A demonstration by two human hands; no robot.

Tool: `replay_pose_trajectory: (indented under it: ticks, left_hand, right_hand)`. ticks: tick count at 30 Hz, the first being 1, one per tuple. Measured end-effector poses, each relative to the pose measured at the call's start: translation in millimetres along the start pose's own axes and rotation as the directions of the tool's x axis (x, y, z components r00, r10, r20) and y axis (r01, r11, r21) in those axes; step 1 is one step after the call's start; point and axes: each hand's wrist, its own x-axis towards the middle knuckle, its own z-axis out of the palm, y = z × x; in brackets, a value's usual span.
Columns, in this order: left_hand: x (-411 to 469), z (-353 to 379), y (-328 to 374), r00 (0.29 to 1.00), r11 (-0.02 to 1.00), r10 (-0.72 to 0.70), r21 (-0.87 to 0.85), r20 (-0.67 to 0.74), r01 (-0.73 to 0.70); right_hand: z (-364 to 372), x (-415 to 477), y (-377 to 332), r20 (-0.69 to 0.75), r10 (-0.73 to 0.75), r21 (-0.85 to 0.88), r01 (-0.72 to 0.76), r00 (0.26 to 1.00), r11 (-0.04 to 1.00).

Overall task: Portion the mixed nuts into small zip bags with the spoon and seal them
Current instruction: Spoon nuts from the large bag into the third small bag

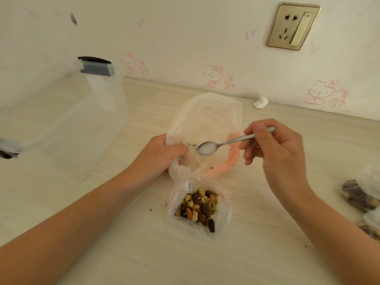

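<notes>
Pale wood-grain tabletop (123,254) fills the bottom of the frame and shows bare between the two forearms and out to the lower left. At lower centre lies a small zip bag (225,210), its red-lined mouth open and facing away, with mixed nuts (197,206) heaped inside. A few dark crumbs are scattered beside it. At the right edge, filled bags (357,196) crowd the table's margin, partly cut off.

Just beyond the zip bag, the left hand (162,155) grips the left rim of a large thin plastic bag (205,118), fingers curled into the film, holding its mouth open. The right hand (281,149) pinches the handle of a metal spoon (205,148) between thumb and fingers. The spoon's bowl hangs over the large bag's opening, and no nuts show in it.

A clear plastic box (72,120) with a grey clip takes up the left side. Farther back, a crumpled tissue (260,102) sits where the table meets the wall. The wall carries pink cartoon cat prints (213,76) and, at upper right, a gold socket plate (293,26).
</notes>
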Motion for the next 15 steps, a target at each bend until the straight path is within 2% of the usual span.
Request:
replay_pose_trajectory:
  ticks: [6, 15]
  left_hand:
    - [0, -1, -2, 1.000, 0.999, 0.020, -0.035, -0.023, -0.021]
    - [1, -5, 11, 0.990, 0.955, 0.064, -0.281, -0.123, -0.096]
  right_hand:
    - [8, -7, 18, 0.189, 0.012, -0.175, 0.022, 0.982, 0.984]
    - [7, -3, 19, 0.155, -0.005, -0.282, 0.050, 0.988, 0.958]
